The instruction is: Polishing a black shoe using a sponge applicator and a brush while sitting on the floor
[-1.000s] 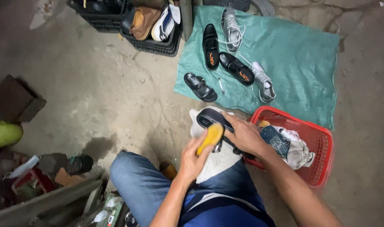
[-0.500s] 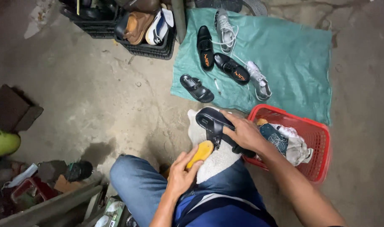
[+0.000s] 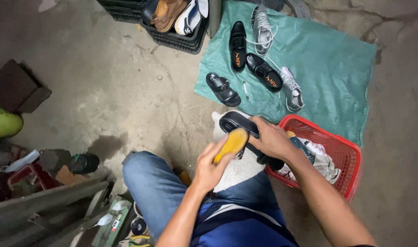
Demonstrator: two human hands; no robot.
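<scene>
Seated over a bare concrete floor (image 3: 104,96), knees in blue jeans. Left hand (image 3: 211,162) wrapped tight around a yellow brush (image 3: 230,143), pressed against the side of a black slipper (image 3: 245,137). Right hand (image 3: 272,139) clamped over the top of that slipper, holding it above a white cloth (image 3: 236,171) spread across the lap. Hands close together, almost meeting at the slipper. Just to the right, touching the knee area, a red plastic basket (image 3: 344,151) with crumpled rags and a dark bottle-like thing inside, only partly seen behind the right forearm. Farther out, a green woven sheet (image 3: 328,59) laid flat on the floor, carrying a pair of black dress shoes (image 3: 250,59) with orange insoles, a black sandal (image 3: 223,88) near the sheet's left edge, and two grey-white sneakers (image 3: 275,55), one at the top and one lower down beside the dress shoes, laces trailing loose. At the top edge, a black crate (image 3: 172,39) with a tan shoe and a white sneaker stacked in it. Far left, a dark brown box (image 3: 18,87) and part of a green rounded object (image 3: 3,122), then clutter of scraps and a metal toolbox (image 3: 110,219) at the lower left, contents too jumbled to tell apart.
</scene>
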